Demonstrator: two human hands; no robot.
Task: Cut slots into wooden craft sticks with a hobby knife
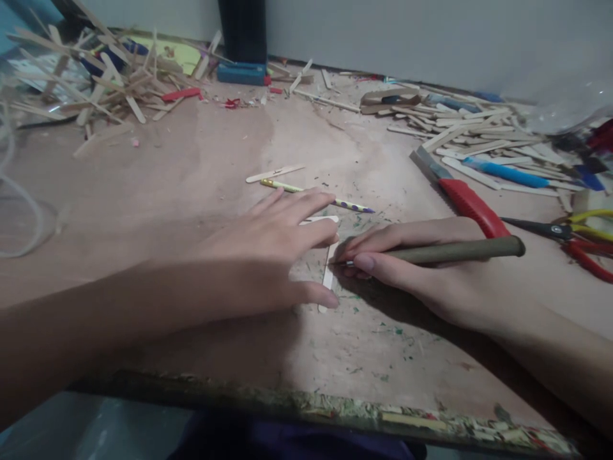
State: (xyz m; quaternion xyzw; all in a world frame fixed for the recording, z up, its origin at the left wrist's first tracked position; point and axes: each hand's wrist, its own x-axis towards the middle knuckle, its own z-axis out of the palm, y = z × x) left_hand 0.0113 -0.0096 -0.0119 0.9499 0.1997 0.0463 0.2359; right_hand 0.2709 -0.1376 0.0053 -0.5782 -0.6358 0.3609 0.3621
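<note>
My left hand (280,239) lies with its fingers spread, the thumb and fingertips holding down the ends of a wooden craft stick (328,271). Part of another pale stick (318,219) shows under the fingers. In my right hand (431,268) is a slim carving tool (453,251) with an olive-brown round handle, pinched near its short metal tip. That tip meets the right edge of the craft stick, close to its middle. Past my left fingertips lies a yellow pencil (352,205) with purple spots, partly covered by the hand, and beside it another craft stick (272,173).
A red-handled cutter (472,204) and scissors (560,231) with yellow and red handles lie at right. Craft sticks are heaped at the back right (498,137) and back left (115,83). A blue block (242,73) stands at the back. The worn table edge (345,409) is in front.
</note>
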